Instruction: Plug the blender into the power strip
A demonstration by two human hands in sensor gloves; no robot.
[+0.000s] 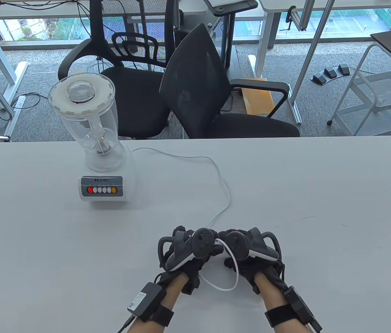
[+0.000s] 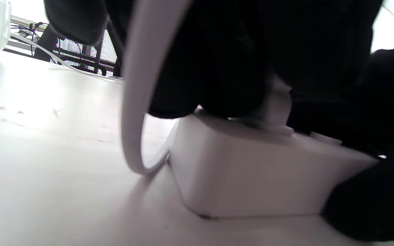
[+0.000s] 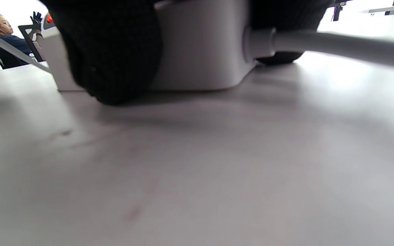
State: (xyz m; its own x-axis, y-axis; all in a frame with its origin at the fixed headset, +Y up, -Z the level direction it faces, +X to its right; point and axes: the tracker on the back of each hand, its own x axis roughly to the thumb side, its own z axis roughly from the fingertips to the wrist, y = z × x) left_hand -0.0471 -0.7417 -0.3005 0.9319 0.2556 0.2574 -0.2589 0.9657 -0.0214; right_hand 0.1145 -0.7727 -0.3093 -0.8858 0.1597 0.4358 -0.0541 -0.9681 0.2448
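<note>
Blender (image 1: 93, 145) stands toward the surface's far left corner, cord (image 1: 221, 189) trailing to the near edge. Left hand (image 1: 185, 255) presses the plug (image 2: 275, 106) onto the power strip (image 2: 251, 171); right hand (image 1: 254, 251) grips the strip's end.

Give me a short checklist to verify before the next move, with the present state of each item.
1. Power strip lies flat on the table: ok.
2. Left hand and right hand are both at the strip: ok.
3. Plug sits on top of the strip: ok.
4. Plug pushed fully in: cannot tell, gloves hide it.
5. Blender stands upright: ok.
6. Blender cord lies slack: ok.
</note>
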